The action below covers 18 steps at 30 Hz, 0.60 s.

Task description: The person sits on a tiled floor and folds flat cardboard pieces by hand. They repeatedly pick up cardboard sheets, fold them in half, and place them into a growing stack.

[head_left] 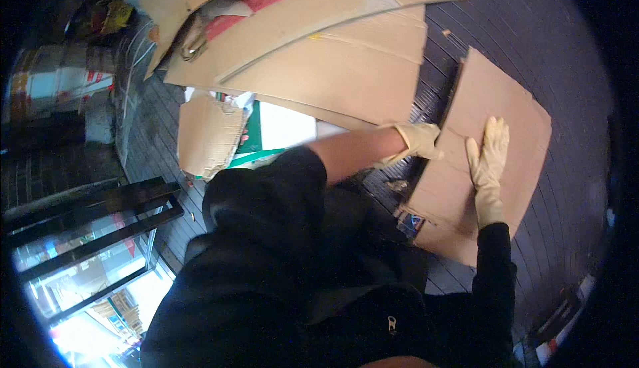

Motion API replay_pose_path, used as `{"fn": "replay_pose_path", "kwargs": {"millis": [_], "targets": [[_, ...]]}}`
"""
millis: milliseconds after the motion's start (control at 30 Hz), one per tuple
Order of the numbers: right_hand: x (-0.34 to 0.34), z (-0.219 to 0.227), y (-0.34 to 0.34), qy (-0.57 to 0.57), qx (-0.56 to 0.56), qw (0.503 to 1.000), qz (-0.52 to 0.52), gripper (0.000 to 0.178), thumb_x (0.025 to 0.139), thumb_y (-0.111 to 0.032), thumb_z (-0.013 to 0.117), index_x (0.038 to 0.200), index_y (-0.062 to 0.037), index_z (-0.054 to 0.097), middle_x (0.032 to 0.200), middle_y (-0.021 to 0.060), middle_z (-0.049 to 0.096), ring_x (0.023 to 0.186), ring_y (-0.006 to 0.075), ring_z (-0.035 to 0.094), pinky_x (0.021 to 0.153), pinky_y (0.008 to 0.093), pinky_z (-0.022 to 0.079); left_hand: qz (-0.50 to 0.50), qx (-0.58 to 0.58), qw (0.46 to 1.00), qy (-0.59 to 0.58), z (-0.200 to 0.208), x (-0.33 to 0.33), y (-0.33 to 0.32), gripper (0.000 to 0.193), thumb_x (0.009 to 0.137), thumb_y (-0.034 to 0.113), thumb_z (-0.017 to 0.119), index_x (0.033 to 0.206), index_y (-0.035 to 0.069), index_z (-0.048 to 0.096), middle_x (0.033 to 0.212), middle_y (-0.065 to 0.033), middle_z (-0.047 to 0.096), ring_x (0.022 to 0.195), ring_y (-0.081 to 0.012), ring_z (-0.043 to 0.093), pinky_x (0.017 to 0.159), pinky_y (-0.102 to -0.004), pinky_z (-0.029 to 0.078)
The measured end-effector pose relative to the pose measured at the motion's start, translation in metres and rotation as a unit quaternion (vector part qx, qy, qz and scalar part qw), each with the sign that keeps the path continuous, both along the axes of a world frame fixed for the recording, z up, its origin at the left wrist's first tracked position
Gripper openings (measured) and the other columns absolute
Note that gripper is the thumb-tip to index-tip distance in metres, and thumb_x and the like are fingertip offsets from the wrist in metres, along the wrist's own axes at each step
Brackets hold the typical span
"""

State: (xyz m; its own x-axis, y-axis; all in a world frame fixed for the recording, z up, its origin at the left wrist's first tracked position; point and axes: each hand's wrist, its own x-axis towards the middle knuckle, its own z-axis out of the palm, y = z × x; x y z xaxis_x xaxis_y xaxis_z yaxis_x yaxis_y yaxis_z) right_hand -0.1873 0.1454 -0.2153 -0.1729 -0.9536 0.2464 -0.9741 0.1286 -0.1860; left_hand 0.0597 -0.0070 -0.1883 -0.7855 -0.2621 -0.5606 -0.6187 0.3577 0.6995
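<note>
While my right hand lies flat on folded cardboard, gripping nothing | my left hand curls at its edge, hold unclear | likely flattening | next: even pressure

No text legible; red marks at far left too blurred.

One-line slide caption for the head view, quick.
Gloved left hand at the edge of a brown cardboard piece, gloved right hand flat on top.

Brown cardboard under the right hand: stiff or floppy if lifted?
The cardboard is probably fairly stiff: it lies mostly flat. Might bend where its surface looks creased. Likely light for its size: broad but shallow.
</note>
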Motion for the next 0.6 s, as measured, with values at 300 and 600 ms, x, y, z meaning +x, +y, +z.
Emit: {"fn": "replay_pose_path", "kwargs": {"millis": [300,600], "targets": [[-0.016,0.010,0.009,-0.061,-0.037,0.996,0.051,0.070,0.111,-0.018,0.073,0.174,-0.0074,0.045,0.181,0.0255,0.039,0.170,0.0444,0.032,0.140,0.0512,0.026,0.315,0.021,0.939,0.139,0.061,0.227,-0.042,0.055,0.108,0.047,0.076,0.131,-0.002,0.074,0.124,-0.0152,0.082,0.117,-0.0308,0.078,0.103,-0.0447,0.061],[-0.059,0.058,0.004,-0.105,-0.023,0.990,0.096,0.054,0.118,-0.011,0.059,0.170,-0.0001,0.049,0.180,0.0218,0.044,0.170,0.0353,0.036,0.140,0.0464,0.026,0.666,0.367,0.608,0.227,0.008,0.382,0.028,0.079,0.115,0.058,0.063,0.153,-0.010,0.055,0.150,-0.0310,0.065,0.141,-0.0407,0.065,0.125,-0.0489,0.052]]}}
